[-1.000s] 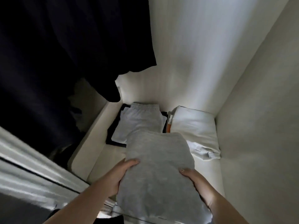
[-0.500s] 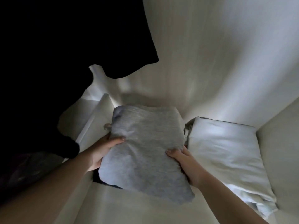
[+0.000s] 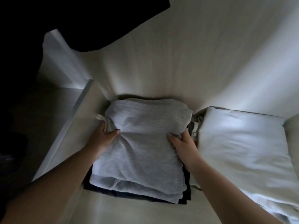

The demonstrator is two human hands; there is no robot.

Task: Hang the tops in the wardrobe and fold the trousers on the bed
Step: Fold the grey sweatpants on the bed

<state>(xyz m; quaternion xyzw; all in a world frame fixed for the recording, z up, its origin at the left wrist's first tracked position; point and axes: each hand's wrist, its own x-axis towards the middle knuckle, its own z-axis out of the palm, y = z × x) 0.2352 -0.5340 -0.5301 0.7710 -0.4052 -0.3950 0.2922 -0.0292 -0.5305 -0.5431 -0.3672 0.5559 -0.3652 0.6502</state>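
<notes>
We record 1 folded grey garment (image 3: 139, 143), apparently trousers, lying on top of a stack on the pale wardrobe shelf (image 3: 129, 212), close to the rear panel. Beneath it we see another light grey folded layer (image 3: 123, 185) and, under that, a dark folded item (image 3: 103, 192) showing along the front edge and the right side of the stack. The left hand (image 3: 103, 138) grasps the garment's left edge, thumb lying on top of the fabric and the other fingers tucked under or behind it, out of sight. The right hand (image 3: 182, 143) grasps the right edge in the same manner, thumb on top, the remaining fingers hidden below the cloth. A pale cord end (image 3: 99, 117) protrudes at the garment's left rear corner, just beyond the left hand. Just beside the stack on the right lies a white folded bundle (image 3: 242, 143), and in the narrow gap between the 2 we see crumpled grey cloth and a small patch of orange (image 3: 196, 143); we cannot tell what the orange belongs to. A pale upright divider (image 3: 68, 131) stands to the left of the stack. Dark hanging clothing (image 3: 80, 21) fills the upper left. We find no brand, label or legible writing on any item; the lighting is dim.
</notes>
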